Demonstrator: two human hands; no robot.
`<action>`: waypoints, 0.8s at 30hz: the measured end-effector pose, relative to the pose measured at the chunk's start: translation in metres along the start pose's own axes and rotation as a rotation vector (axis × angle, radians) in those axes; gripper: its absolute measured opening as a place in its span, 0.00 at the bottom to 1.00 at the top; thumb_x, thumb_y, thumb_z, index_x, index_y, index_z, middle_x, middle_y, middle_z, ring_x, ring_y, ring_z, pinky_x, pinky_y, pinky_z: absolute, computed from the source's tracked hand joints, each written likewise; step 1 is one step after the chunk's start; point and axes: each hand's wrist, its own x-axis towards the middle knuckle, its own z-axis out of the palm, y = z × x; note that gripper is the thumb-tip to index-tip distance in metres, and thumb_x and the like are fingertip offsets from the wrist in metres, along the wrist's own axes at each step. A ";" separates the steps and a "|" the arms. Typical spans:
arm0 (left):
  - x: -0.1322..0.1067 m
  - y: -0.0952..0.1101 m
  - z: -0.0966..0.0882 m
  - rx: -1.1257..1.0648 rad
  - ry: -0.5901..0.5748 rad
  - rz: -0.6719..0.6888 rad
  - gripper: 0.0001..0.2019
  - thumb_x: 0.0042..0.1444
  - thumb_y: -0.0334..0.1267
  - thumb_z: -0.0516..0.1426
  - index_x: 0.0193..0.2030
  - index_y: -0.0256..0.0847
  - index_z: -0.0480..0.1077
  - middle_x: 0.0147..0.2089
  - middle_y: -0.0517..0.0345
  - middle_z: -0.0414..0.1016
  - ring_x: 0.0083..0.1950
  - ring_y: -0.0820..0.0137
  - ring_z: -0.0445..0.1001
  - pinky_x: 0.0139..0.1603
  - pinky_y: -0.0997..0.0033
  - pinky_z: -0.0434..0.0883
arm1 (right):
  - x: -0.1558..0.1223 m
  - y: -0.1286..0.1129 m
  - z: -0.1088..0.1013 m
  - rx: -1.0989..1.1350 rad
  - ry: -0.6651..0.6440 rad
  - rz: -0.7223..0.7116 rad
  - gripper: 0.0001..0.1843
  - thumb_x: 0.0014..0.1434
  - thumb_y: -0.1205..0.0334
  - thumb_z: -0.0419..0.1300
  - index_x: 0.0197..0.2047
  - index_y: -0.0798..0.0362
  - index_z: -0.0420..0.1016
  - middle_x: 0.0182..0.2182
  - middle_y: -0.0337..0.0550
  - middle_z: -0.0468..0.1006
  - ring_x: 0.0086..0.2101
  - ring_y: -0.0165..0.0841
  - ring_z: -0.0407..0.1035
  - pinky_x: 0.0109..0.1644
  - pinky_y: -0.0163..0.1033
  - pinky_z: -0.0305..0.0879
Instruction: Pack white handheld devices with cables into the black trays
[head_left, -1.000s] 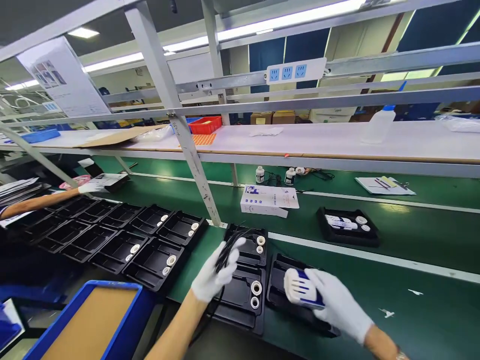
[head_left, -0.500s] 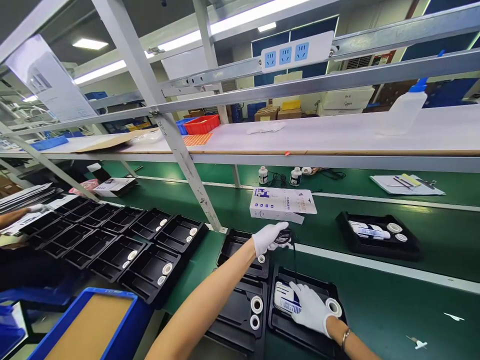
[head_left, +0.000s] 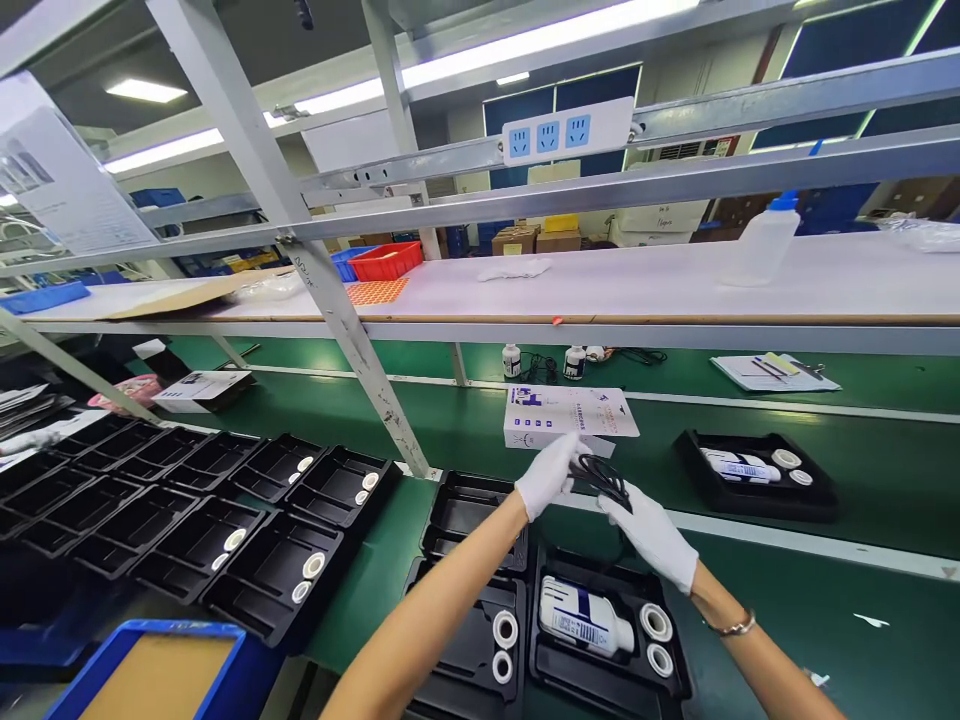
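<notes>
While both hands pinch a black cable, the tray holds a device; two rings.

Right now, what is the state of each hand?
Left hand: closed on the black cable.
Right hand: fingers pinch the same cable.

Device in tray, rolls right.

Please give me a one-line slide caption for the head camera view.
Left hand and right hand, both gloved, hold a black cable above a black tray.
</notes>
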 end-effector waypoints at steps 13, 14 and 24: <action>0.029 -0.136 0.021 0.405 -0.500 -0.133 0.21 0.52 0.32 0.67 0.52 0.28 0.75 0.44 0.49 0.76 0.43 0.72 0.74 0.53 0.65 0.73 | -0.014 0.027 0.000 0.306 0.035 -0.011 0.38 0.63 0.24 0.44 0.40 0.55 0.62 0.35 0.48 0.69 0.41 0.37 0.67 0.55 0.45 0.64; 0.034 -0.150 0.018 0.460 -0.540 -0.182 0.17 0.59 0.34 0.63 0.54 0.30 0.75 0.41 0.53 0.75 0.37 0.77 0.72 0.47 0.71 0.72 | -0.018 0.038 -0.001 0.238 -0.024 0.029 0.37 0.65 0.25 0.42 0.41 0.56 0.63 0.33 0.49 0.70 0.37 0.37 0.67 0.50 0.46 0.66; 0.070 -0.200 -0.013 1.266 -0.813 -0.074 0.11 0.60 0.27 0.58 0.50 0.32 0.72 0.46 0.52 0.72 0.45 0.73 0.70 0.54 0.66 0.74 | -0.009 0.132 0.078 -0.820 -0.510 0.080 0.22 0.66 0.75 0.51 0.60 0.61 0.76 0.50 0.59 0.78 0.53 0.55 0.73 0.57 0.61 0.67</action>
